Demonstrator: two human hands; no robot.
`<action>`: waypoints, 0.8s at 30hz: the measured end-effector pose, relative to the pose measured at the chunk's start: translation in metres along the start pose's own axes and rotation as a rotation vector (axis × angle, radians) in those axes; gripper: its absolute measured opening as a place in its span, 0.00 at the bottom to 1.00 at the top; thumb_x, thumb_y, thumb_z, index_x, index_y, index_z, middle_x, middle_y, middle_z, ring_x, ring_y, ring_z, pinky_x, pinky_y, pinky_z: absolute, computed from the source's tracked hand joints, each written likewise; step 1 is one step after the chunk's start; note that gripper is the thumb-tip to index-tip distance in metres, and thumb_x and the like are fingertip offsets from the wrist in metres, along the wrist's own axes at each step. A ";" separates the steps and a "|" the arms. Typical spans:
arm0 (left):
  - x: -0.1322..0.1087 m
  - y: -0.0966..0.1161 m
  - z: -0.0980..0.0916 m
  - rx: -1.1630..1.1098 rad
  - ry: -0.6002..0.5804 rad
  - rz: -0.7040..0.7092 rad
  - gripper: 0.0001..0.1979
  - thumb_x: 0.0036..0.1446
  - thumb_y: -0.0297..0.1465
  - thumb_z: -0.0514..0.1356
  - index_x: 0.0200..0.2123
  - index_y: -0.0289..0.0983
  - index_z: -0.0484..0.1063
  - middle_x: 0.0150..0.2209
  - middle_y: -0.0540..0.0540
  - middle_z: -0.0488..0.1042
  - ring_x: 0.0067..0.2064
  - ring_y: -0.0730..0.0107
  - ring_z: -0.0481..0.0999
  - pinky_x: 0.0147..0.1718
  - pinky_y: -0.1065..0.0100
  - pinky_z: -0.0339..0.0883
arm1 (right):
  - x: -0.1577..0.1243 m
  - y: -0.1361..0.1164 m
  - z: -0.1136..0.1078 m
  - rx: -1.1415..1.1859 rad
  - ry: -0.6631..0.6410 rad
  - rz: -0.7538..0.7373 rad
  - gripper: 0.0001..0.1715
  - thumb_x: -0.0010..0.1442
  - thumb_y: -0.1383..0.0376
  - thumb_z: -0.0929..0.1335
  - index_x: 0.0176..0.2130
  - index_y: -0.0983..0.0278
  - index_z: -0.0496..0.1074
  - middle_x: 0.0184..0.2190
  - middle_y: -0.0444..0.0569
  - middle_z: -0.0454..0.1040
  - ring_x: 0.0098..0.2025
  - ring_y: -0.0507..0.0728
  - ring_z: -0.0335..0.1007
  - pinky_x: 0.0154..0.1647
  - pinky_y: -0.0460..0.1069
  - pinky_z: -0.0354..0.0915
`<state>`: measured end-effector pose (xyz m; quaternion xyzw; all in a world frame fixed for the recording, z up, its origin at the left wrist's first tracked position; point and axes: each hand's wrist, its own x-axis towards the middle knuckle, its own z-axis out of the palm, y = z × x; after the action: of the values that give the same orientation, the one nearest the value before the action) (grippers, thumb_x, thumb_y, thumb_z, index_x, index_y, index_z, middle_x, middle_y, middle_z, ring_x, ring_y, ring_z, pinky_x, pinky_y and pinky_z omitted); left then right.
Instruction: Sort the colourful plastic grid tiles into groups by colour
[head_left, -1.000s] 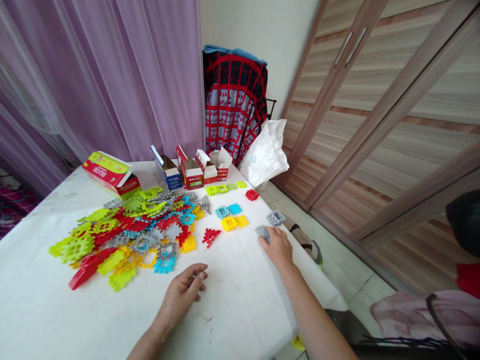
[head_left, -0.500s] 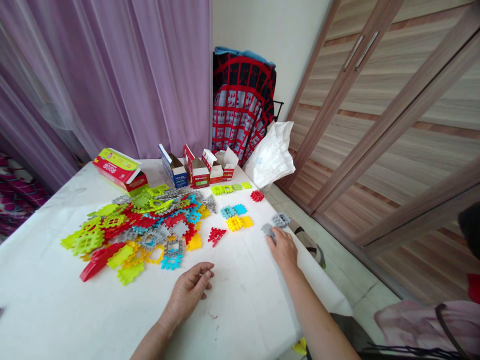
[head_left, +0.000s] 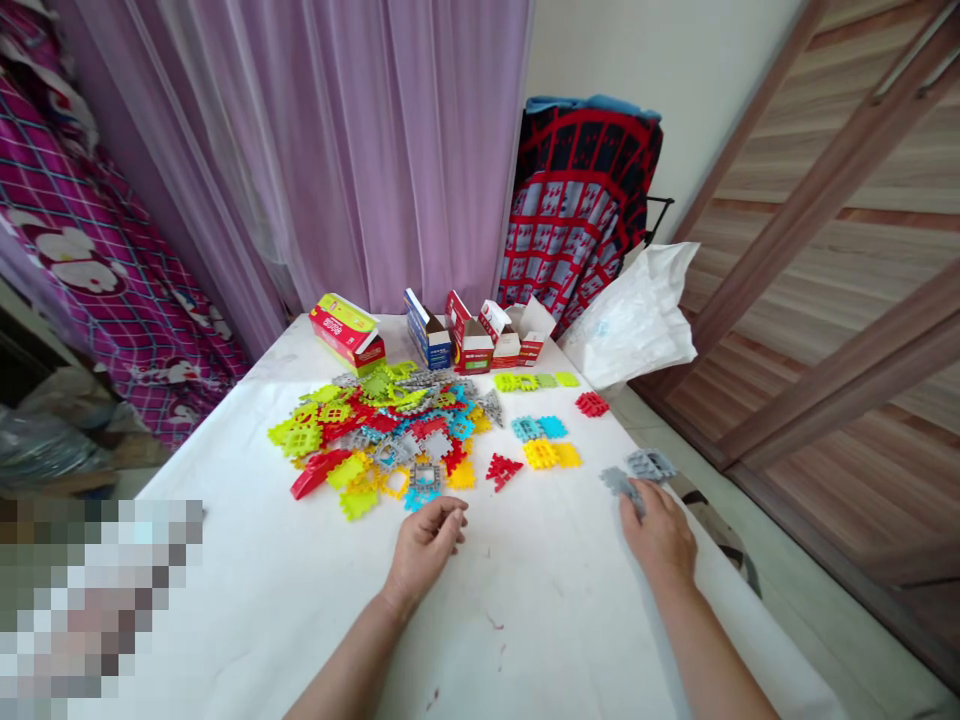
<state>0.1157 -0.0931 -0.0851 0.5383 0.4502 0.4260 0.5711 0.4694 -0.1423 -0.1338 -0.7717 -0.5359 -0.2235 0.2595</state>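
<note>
Loosely curled, with nothing visible in it, my left hand (head_left: 429,545) rests on the white table just in front of a heap of plastic building tiles. My right hand (head_left: 661,530) is at the table's right side, its thumb and fingers on a flat grey interlocking tile (head_left: 615,480). Beside that tile lies a grey openwork tile (head_left: 651,464). Nearer the middle are yellow tiles (head_left: 551,454), blue tiles (head_left: 538,428) and a red triangular piece (head_left: 502,470). A row of green tiles (head_left: 535,381) and a red tile (head_left: 592,403) lie farther back.
The mixed tile heap (head_left: 382,425) covers the centre-left of the table (head_left: 315,600). Behind it stand a red-and-green box (head_left: 349,335), a blue box (head_left: 429,335) and open red-and-white boxes (head_left: 471,340). A white plastic bag (head_left: 637,320) is at the back right corner.
The camera view has turned left, so everything appears shifted to the right. My right hand stays at the grey tile, and my left hand appears a little closer to the heap.
</note>
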 end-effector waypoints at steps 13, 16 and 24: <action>0.029 -0.007 -0.059 0.792 0.313 0.490 0.08 0.57 0.31 0.58 0.38 0.42 0.76 0.41 0.45 0.79 0.44 0.61 0.77 0.46 0.56 0.70 | -0.001 0.006 0.001 0.028 0.000 -0.005 0.22 0.59 0.56 0.59 0.42 0.64 0.74 0.45 0.56 0.75 0.45 0.63 0.70 0.44 0.56 0.66; 0.028 -0.010 -0.056 0.818 0.299 0.468 0.08 0.58 0.30 0.57 0.39 0.42 0.75 0.41 0.45 0.79 0.44 0.61 0.77 0.45 0.58 0.71 | -0.001 0.007 0.002 0.041 0.005 -0.005 0.23 0.58 0.56 0.59 0.42 0.64 0.74 0.44 0.56 0.76 0.44 0.63 0.71 0.43 0.56 0.67; 0.029 -0.011 -0.056 0.779 0.293 0.479 0.09 0.58 0.29 0.55 0.37 0.42 0.76 0.38 0.46 0.80 0.41 0.62 0.78 0.42 0.60 0.72 | 0.004 0.000 -0.005 0.083 0.093 -0.022 0.21 0.58 0.58 0.59 0.41 0.66 0.75 0.41 0.56 0.77 0.42 0.63 0.72 0.42 0.55 0.67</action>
<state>0.0681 -0.0523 -0.0981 0.7351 0.5152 0.4167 0.1433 0.4703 -0.1433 -0.1275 -0.7432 -0.5406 -0.2394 0.3134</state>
